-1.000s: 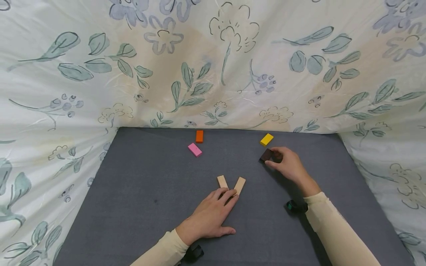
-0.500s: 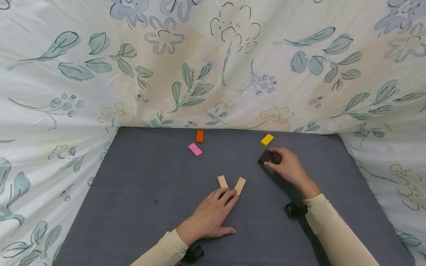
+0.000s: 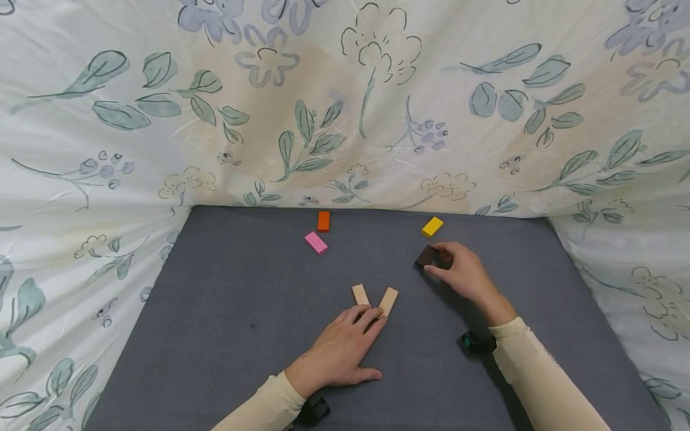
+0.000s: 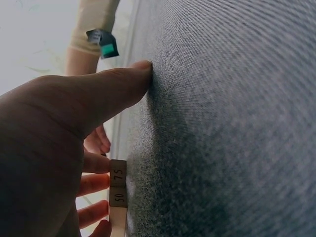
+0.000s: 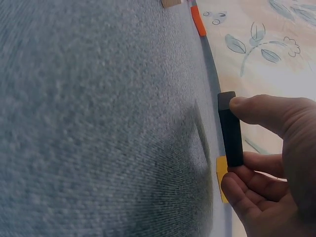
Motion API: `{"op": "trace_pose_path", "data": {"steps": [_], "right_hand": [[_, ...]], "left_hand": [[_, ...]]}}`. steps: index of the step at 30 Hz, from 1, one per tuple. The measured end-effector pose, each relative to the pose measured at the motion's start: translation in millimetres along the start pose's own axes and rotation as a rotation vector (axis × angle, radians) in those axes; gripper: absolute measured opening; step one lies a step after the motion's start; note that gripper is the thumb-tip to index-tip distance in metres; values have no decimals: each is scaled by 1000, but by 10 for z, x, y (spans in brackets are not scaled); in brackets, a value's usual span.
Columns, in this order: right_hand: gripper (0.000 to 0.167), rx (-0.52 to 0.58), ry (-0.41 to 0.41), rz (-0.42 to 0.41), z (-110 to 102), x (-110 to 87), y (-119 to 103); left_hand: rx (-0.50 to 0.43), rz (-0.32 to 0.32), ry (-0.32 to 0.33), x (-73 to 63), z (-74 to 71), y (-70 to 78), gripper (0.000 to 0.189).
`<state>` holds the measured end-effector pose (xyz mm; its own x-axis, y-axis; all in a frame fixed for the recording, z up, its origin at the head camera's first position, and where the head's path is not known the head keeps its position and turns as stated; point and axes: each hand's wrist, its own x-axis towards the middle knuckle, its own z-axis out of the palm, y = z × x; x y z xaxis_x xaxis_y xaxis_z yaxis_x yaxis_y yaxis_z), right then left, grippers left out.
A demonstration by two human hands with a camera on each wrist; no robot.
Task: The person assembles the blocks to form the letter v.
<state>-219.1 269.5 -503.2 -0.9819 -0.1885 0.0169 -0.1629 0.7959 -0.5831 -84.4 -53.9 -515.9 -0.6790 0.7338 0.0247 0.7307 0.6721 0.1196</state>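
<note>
Two plain wooden blocks lie in a V on the grey cloth, the left block and the right block. Over their near ends rests my left hand, fingers extended and thumb spread to the side. In the left wrist view, block ends printed 75 and 50 show at the fingertips. My right hand pinches a dark block between thumb and fingers. The right wrist view shows this dark block raised above the cloth, its shadow apart from it.
Just beyond the right hand lies a yellow block. An orange block and a pink block are at the back left of the grey cloth. A floral curtain borders the back and sides.
My right hand has shifted slightly left and nearer to me, carrying the dark block. The left hand and the wooden blocks stay where they were.
</note>
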Motion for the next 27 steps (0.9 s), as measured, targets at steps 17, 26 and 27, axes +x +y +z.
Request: {"op": "trace_pose_path", "data": {"steps": [17, 26, 27], "right_hand": [[66, -7, -1, -10, 57, -55, -119], [65, -12, 1, -23, 108, -61, -155], [65, -14, 0, -22, 113, -61, -157]], "left_hand": [[-9, 6, 3, -15, 6, -1, 100], [-13, 6, 1, -16, 0, -3, 102], [-11, 6, 3, -17, -1, -4, 101]]}}
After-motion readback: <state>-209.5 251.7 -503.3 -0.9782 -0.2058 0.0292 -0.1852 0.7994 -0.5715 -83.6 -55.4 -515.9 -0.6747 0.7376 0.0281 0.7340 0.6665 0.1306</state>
